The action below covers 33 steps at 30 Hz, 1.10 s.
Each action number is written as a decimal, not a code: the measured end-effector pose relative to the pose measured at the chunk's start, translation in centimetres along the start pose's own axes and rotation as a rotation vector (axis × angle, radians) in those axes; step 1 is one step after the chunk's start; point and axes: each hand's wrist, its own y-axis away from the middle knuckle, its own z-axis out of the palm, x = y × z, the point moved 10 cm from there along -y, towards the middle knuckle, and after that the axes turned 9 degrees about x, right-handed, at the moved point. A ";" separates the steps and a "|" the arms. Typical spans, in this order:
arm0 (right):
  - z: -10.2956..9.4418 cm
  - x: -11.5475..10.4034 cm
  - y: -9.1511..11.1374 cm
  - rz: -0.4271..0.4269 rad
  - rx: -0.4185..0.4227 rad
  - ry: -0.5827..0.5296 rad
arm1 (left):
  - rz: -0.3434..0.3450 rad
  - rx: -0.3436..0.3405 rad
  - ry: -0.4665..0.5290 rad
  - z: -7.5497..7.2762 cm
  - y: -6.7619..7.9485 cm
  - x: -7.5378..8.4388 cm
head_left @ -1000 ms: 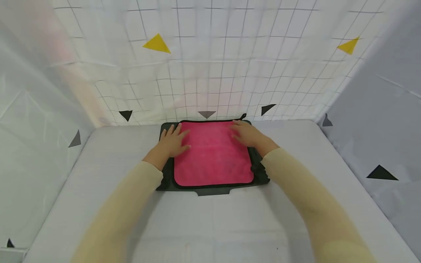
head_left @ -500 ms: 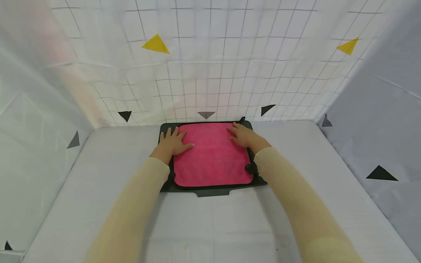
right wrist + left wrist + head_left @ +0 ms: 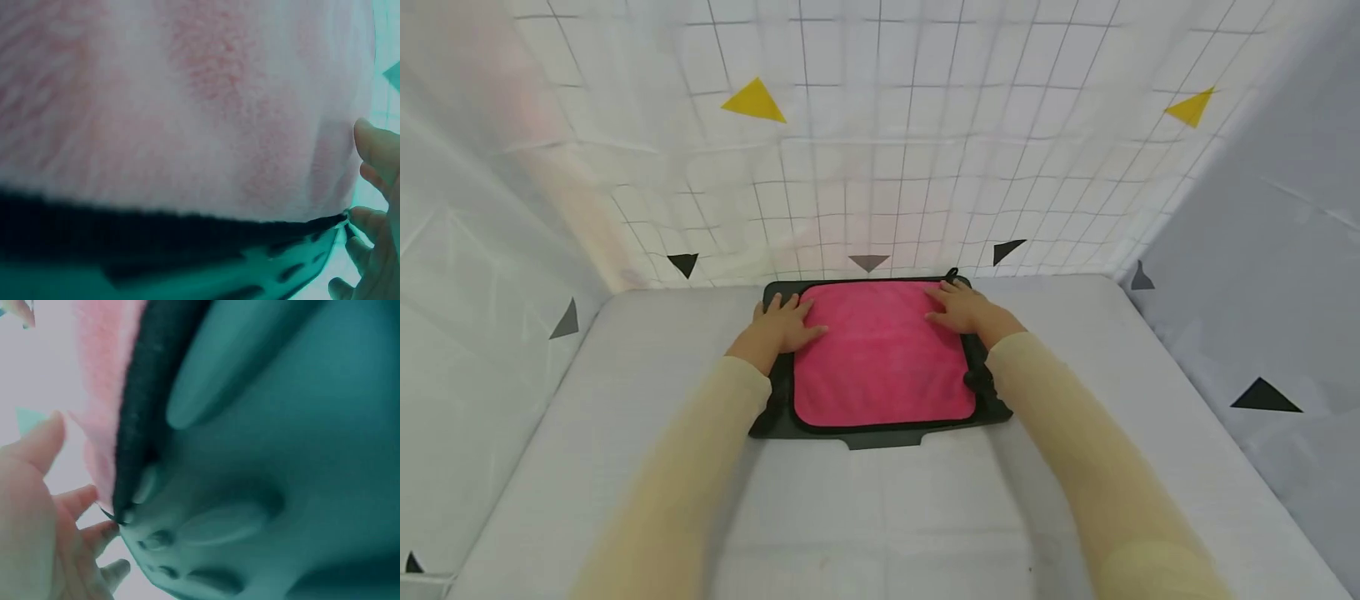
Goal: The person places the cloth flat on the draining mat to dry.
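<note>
A pink plush cloth [image 3: 880, 358] with black edging lies flat over a dark board [image 3: 820, 433], whose rim shows on every side. In the left wrist view the board [image 3: 237, 456] has raised oval ridges. My left hand [image 3: 781, 327] rests with fingers spread at the cloth's upper left edge, fingertips around the border between cloth and board. At the upper right corner, my right hand [image 3: 966, 310] lies with its fingers extended on the cloth. In the right wrist view its fingertips are right at the black edging. A small black loop [image 3: 952, 272] sticks out beyond that corner.
The board lies on a white-covered table [image 3: 880, 508], close to the back wall [image 3: 880, 167] of white gridded sheeting. Plain sheets hang at the left [image 3: 482, 333] and right [image 3: 1262, 275], marked with dark triangles. Yellow triangles [image 3: 755, 101] mark the back.
Both hands first shift slightly inward, then slide a little apart again, the left more clearly. The cloth and board stay nearly in place.
</note>
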 end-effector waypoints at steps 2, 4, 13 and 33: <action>-0.3 -1.0 0.2 -0.046 0.019 0.010 | 0.019 -0.001 -0.042 0.1 0.3 0.2; -0.4 -2.1 0.4 -0.099 0.032 0.020 | 0.040 -0.017 -0.054 0.3 0.8 0.5; 1.6 -2.0 1.8 -0.074 -0.090 0.106 | 0.107 -0.080 -0.073 1.5 2.8 0.3; 2.0 -1.2 9.3 -0.167 -0.118 -0.021 | 0.200 -0.015 -0.087 2.6 8.4 0.1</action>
